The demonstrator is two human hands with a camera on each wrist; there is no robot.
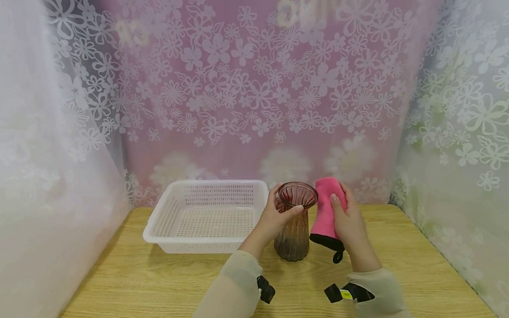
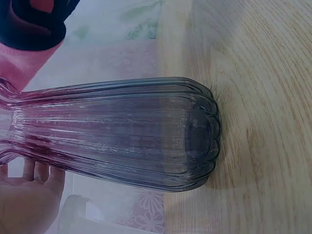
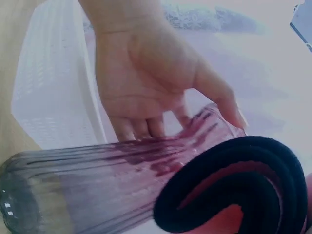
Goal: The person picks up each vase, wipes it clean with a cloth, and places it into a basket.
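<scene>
A ribbed glass vase (image 1: 292, 242), purple-pink at the flared top and grey toward its base, stands roughly upright near the table's middle. My left hand (image 1: 270, 221) grips it just below the rim, thumb on the near side. In the right wrist view the fingers of that left hand (image 3: 141, 83) go behind the vase neck (image 3: 161, 156). To the right of the vase, my right hand (image 1: 350, 221) holds a folded pink cloth (image 1: 325, 208) with black edging and a hanging loop. The cloth's folded black edge (image 3: 229, 163) hides part of the vase in the right wrist view.
A white perforated plastic basket (image 1: 207, 245) sits left of the vase, close to my left hand. The wood-grain table (image 1: 158, 301) is bounded by flowered curtains (image 1: 250, 81) at the back and both sides.
</scene>
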